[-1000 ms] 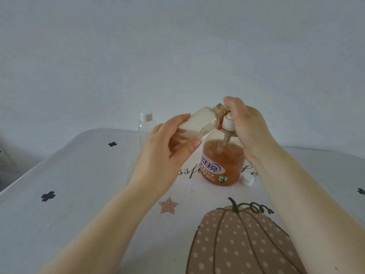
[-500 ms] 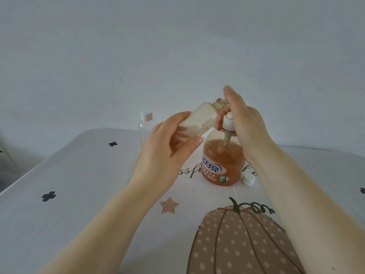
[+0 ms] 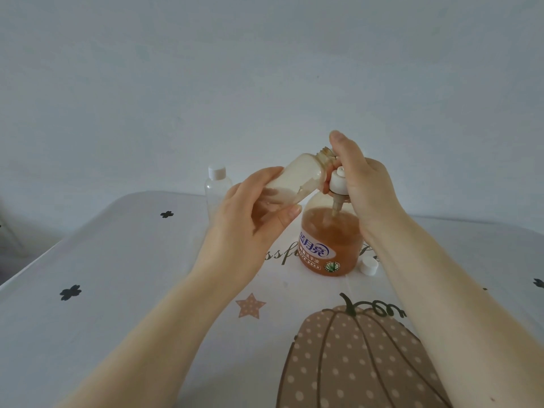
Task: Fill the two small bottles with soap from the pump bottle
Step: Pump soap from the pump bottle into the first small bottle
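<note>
Tilting near the desk's (image 3: 117,260) far edge, the light, slick small bottle (image 3: 297,181) is gripped mid-body by the left hand (image 3: 253,228); the right hand (image 3: 365,184) curls around the pump bottle's (image 3: 329,242) head.

One head-worn wide-angle camera looks forward and slightly down from just behind the forearms. Both hands sit close, mid-frame: the left hand (image 3: 247,219) and the right hand (image 3: 365,184). The table (image 3: 117,260) fills the lower half, a bare wall (image 3: 265,69) the upper.
</note>
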